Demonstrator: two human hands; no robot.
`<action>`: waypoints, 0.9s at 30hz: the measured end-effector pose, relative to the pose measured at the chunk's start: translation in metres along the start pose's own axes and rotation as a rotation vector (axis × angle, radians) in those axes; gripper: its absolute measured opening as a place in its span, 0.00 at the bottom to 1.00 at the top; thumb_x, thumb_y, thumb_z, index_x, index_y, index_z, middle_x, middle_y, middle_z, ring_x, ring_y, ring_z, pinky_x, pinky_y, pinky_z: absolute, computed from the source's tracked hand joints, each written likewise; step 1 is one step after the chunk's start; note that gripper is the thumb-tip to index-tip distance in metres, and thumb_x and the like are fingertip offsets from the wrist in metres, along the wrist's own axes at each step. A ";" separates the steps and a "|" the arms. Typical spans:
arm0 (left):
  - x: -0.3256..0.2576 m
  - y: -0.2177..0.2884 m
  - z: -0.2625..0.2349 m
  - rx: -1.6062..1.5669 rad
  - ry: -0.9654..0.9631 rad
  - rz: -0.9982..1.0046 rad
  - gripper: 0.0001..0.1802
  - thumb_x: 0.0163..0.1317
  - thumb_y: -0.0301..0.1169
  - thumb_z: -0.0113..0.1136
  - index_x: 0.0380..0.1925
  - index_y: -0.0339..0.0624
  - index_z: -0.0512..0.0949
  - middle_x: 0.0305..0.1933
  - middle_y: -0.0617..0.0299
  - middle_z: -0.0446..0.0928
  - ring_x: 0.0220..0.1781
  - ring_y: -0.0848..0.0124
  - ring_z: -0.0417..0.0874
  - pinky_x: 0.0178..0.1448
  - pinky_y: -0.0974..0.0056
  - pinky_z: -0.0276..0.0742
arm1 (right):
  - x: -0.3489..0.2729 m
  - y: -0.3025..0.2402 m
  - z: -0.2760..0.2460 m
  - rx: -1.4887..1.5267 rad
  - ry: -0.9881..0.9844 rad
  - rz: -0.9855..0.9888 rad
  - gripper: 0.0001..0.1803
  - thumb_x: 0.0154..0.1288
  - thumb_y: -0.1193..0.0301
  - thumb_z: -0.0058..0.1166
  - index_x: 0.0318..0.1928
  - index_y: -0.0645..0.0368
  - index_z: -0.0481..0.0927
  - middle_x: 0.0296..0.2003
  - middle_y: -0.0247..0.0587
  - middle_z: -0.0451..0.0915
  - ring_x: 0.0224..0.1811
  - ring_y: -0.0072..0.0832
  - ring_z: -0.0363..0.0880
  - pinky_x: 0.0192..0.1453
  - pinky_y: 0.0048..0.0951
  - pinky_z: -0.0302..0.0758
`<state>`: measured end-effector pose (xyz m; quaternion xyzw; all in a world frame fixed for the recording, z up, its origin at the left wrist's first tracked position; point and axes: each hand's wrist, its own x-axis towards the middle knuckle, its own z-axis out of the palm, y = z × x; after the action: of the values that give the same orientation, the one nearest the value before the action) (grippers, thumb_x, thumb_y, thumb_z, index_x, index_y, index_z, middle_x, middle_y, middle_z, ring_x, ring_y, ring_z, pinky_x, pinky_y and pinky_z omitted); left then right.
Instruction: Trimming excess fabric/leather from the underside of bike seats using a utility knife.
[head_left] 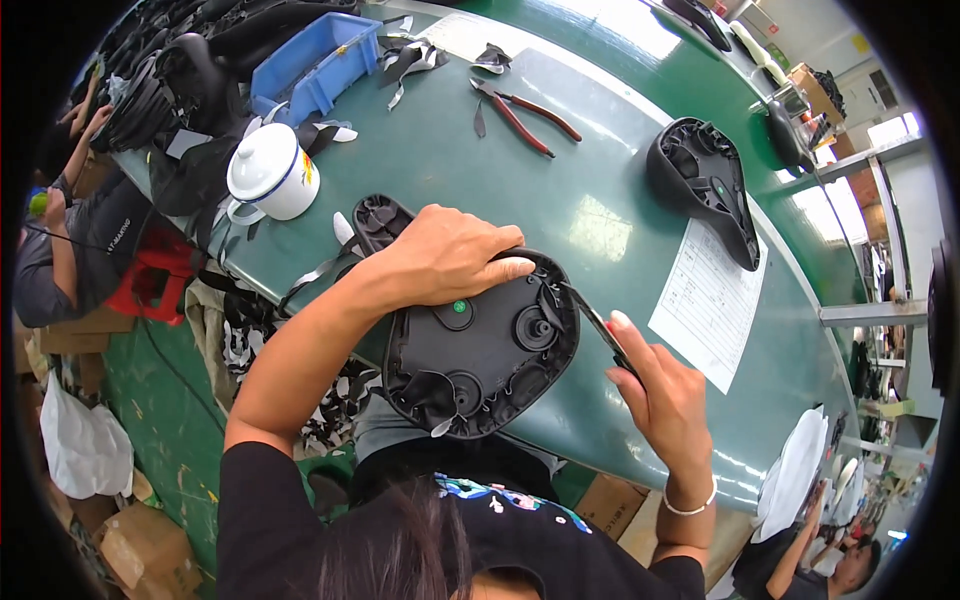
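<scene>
A black bicycle saddle lies underside up near the table's front edge, its wide end toward me and its nose to the upper left. Black cover material is folded in along its rim, and a loose scrap hangs at the near edge. My left hand is closed over the saddle's far side, thumb along the rim. In my right hand is a slim cutting knife, its tip at the saddle's right rim. Most of its handle is hidden by my fingers.
Pliers with red handles lie beyond the saddle. A lidded white mug and a blue bin stand left. Another saddle rests by a printed sheet at right. Black scraps litter the far side; other people work at both sides.
</scene>
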<state>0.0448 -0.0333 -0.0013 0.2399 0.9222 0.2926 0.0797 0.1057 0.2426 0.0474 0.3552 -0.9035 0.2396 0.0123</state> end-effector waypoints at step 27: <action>-0.046 0.043 0.034 0.053 0.306 -0.386 0.19 0.66 0.50 0.48 0.39 0.47 0.78 0.27 0.58 0.79 0.29 0.54 0.80 0.31 0.54 0.72 | 0.014 -0.017 0.061 0.218 0.251 0.197 0.30 0.60 0.79 0.57 0.62 0.62 0.64 0.47 0.48 0.78 0.43 0.29 0.81 0.47 0.32 0.77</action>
<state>0.1115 -0.0085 -0.0037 0.0140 0.9596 0.2806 -0.0130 0.1152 0.1962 0.0034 0.2315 -0.8940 0.3785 0.0628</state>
